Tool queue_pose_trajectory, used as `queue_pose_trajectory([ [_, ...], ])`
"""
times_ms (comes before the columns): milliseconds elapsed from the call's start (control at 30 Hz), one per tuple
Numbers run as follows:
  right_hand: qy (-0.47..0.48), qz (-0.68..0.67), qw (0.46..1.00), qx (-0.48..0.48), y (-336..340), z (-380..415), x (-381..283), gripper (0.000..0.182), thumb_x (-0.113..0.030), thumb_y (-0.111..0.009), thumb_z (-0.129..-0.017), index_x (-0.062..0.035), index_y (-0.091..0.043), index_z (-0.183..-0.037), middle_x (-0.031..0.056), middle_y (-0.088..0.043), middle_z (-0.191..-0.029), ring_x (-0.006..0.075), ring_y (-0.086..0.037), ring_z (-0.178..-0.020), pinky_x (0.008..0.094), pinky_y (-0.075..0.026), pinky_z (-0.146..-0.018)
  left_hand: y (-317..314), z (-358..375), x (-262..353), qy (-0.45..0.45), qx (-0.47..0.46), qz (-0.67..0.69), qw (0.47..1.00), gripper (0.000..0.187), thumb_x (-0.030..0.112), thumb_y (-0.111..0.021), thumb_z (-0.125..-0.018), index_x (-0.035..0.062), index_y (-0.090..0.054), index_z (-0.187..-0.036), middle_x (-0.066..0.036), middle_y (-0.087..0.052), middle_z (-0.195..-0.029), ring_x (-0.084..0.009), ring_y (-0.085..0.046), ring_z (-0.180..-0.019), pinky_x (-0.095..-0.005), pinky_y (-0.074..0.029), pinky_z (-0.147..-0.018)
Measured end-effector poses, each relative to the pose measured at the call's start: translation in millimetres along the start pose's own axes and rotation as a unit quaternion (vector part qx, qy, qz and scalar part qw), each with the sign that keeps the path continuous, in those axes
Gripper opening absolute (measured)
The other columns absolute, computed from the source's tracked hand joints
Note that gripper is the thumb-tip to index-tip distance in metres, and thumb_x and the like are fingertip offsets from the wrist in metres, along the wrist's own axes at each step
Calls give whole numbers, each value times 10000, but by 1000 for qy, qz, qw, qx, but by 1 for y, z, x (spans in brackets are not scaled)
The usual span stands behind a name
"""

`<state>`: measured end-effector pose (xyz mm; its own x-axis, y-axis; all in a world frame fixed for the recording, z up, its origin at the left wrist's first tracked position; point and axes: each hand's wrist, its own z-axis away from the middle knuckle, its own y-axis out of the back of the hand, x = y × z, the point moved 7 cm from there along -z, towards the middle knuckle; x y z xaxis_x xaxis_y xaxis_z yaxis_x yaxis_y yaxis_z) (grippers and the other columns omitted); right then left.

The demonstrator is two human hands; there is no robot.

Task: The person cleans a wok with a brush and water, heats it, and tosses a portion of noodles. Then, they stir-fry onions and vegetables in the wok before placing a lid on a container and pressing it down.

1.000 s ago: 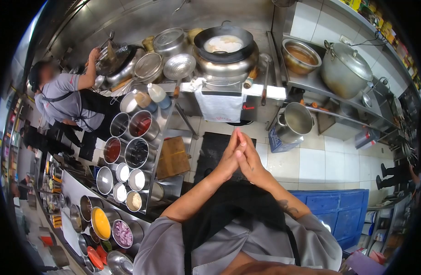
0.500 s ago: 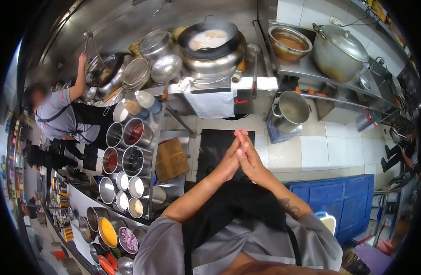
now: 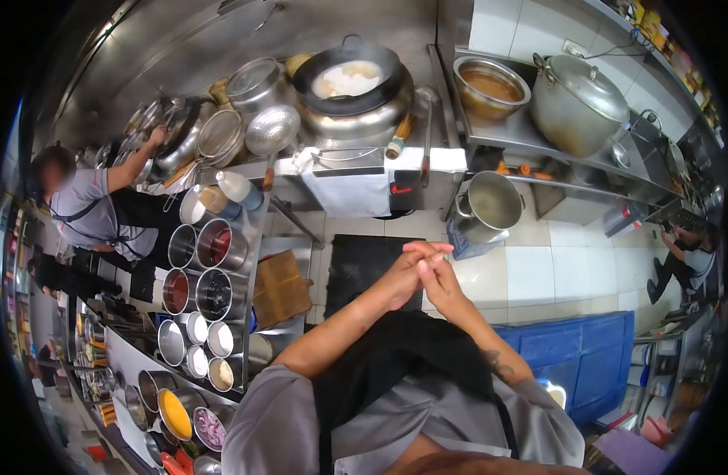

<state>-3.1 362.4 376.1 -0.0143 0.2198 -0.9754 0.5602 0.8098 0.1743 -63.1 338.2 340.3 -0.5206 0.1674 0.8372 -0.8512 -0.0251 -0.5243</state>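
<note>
In front of my black apron, my left hand [image 3: 400, 286] and my right hand [image 3: 445, 290] are clasped together, fingers overlapping, with no object between them. Beneath them in view lies a black floor mat [image 3: 362, 265]. Beyond the hands is the stove, where a black wok [image 3: 308, 83] with whitish, foamy liquid rests on a round metal burner ring. A perforated skimmer [image 3: 272, 131] lies left of the wok. To its right are a brush [image 3: 400, 136] and a long-handled ladle [image 3: 426, 134]. A white cloth [image 3: 346, 194] hangs over the stove's front edge.
Metal sauce pots [image 3: 213, 293] and squeeze bottles [image 3: 239, 188] fill the left rack. At right are a lidded pot [image 3: 578, 107], a bowl of brown liquid [image 3: 491, 89], a floor-level stockpot [image 3: 495, 202] and a blue chest [image 3: 574, 356]. A co-worker [image 3: 91, 206] stands at left, another person [image 3: 689, 253] at far right.
My hands have gone from upright, fingertips pointing forward, to folded over each other. The view has shifted slightly right. The left co-worker's raised arm has come down towards the pans.
</note>
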Motion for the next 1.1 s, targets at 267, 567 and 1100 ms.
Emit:
queue_pose_trajectory([
  [267,-48,-58,985,155,47,-90,61,347,-222,-518,-971,-9,-550,-1243,119,-553,-1187,189,-588,-977,304,-492,-788,126,-11,56,-72,193,98,974,446,297,-528,-955,67,-451,-1330,-151,-514,-1282,-271,-598,-1059,-415,-527,-834],
  [567,-162,339,898,229,145,-205,313,631,-279,-716,-774,50,-493,-1264,242,-567,-1107,332,-575,-973,369,-474,-838,299,24,55,-52,353,111,928,316,254,-522,-951,52,-542,-1193,-111,-617,-1137,-217,-616,-998,-359,-510,-822],
  [1100,-248,-228,907,254,158,-289,216,95,-106,-561,-858,-60,-547,-940,8,-511,-631,119,-464,-439,292,-429,-415,376,-43,99,-29,332,60,941,256,224,-545,-961,69,-571,-1163,-90,-623,-1114,-172,-618,-959,-299,-505,-785],
])
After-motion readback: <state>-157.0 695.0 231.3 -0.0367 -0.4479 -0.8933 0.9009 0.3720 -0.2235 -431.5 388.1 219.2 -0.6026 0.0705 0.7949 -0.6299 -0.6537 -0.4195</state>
